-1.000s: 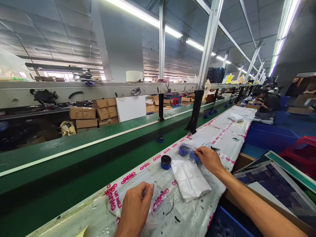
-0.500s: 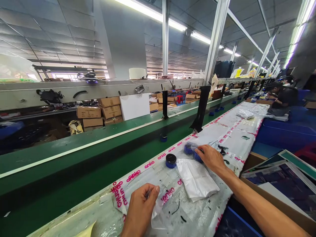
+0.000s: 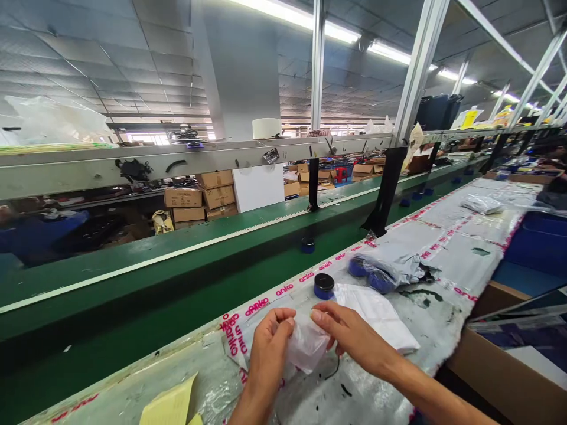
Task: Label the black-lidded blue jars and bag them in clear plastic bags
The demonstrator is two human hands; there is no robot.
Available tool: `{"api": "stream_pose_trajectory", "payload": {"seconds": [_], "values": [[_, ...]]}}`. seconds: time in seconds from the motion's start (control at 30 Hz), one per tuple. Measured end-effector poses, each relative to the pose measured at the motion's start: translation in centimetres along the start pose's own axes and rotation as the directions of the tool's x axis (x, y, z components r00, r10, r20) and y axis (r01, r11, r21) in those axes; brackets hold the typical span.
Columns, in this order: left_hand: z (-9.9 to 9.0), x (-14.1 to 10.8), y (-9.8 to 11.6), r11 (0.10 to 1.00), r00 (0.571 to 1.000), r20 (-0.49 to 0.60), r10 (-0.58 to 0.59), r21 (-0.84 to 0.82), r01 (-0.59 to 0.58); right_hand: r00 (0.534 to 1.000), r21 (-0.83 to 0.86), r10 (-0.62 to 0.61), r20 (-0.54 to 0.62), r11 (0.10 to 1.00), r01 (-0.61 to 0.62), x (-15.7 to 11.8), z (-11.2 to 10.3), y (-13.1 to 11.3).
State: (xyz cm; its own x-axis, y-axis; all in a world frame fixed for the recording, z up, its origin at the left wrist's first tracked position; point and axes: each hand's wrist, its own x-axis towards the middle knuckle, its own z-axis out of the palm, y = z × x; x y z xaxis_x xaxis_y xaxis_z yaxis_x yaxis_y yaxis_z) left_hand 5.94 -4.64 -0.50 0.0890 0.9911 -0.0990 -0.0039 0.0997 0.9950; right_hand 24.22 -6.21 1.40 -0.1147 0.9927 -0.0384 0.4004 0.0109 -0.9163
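Note:
My left hand [image 3: 272, 339] pinches a clear plastic bag [image 3: 306, 343] by its upper left edge, thumb against forefinger. On the other side of the bag, my right hand [image 3: 352, 333] has its curled fingers and thumb at the bag's right edge. Just beyond them stands a round blue container with a black top [image 3: 323, 284]. To its right lie two more blue round pieces, one [image 3: 357, 267] behind the other [image 3: 381, 280], partly covered by clear plastic. A flat pile of white plastic bags [image 3: 383, 316] lies beside my right hand.
A worktable [image 3: 354, 401] covered in printed film runs along a green conveyor belt [image 3: 248, 277], which carries another blue round piece [image 3: 308, 245]. Yellow paper [image 3: 170, 404] lies at the near left. A cardboard box [image 3: 500, 369] stands at the right. Metal posts [image 3: 420, 71] rise beyond the table.
My right hand has left the blue pieces and come back toward my left hand, at the clear bag. The bag is now lifted between both hands. The view has turned left.

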Motion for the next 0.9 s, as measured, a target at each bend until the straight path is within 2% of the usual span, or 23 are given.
{"api": "stream_pose_trajectory", "payload": {"seconds": [0.07,0.17,0.2,0.33,0.47,0.6,0.7,0.77,0.8,0.87,0.9], "values": [[-0.3,-0.3,0.2,0.998,0.999,-0.015,0.052,0.045,-0.051,0.996,0.128,0.056,0.075,0.990,-0.065,0.1,0.6,-0.1],[-0.7,-0.7,0.4,0.977,0.985,-0.034,0.168,0.140,-0.162,0.992,0.222,0.080,0.103,0.970,-0.101,0.4,1.1,0.1],[-0.7,-0.8,0.4,0.973,0.984,-0.035,0.175,0.162,-0.168,0.992,0.242,0.079,0.096,0.965,-0.100,0.5,1.2,0.2],[-0.8,-1.3,-0.1,0.995,0.998,-0.042,0.052,0.086,-0.048,0.996,0.350,0.084,0.027,0.933,-0.088,0.7,1.5,0.6],[-0.9,-1.5,-1.2,0.998,0.996,-0.067,0.062,-0.027,-0.064,0.990,0.404,0.125,-0.068,0.911,-0.088,1.1,1.7,0.6],[-1.4,-1.2,-2.4,0.999,0.999,0.032,0.031,0.013,-0.032,0.988,0.389,0.107,-0.113,0.919,-0.056,1.5,1.9,0.6],[-1.7,-1.2,-2.8,0.999,0.998,0.044,-0.053,0.005,0.052,0.976,0.343,0.080,-0.202,0.939,-0.006,1.8,1.7,1.1],[-1.8,-1.4,-2.7,0.991,0.993,0.011,-0.120,-0.059,0.121,0.943,0.290,0.052,-0.328,0.956,0.048,1.6,1.5,1.4],[-1.9,-1.4,-2.6,0.985,0.989,-0.017,-0.146,-0.099,0.144,0.906,0.212,-0.017,-0.423,0.970,0.117,1.2,1.5,1.5],[-1.9,-1.4,-2.4,0.974,0.983,-0.076,-0.168,-0.163,0.154,0.777,-0.080,-0.304,-0.551,0.946,0.314,0.0,1.9,1.4],[-1.8,-1.3,-2.3,0.972,0.980,-0.102,-0.171,-0.183,0.150,0.699,-0.255,-0.487,-0.523,0.873,0.417,-0.7,2.3,1.3]]}}
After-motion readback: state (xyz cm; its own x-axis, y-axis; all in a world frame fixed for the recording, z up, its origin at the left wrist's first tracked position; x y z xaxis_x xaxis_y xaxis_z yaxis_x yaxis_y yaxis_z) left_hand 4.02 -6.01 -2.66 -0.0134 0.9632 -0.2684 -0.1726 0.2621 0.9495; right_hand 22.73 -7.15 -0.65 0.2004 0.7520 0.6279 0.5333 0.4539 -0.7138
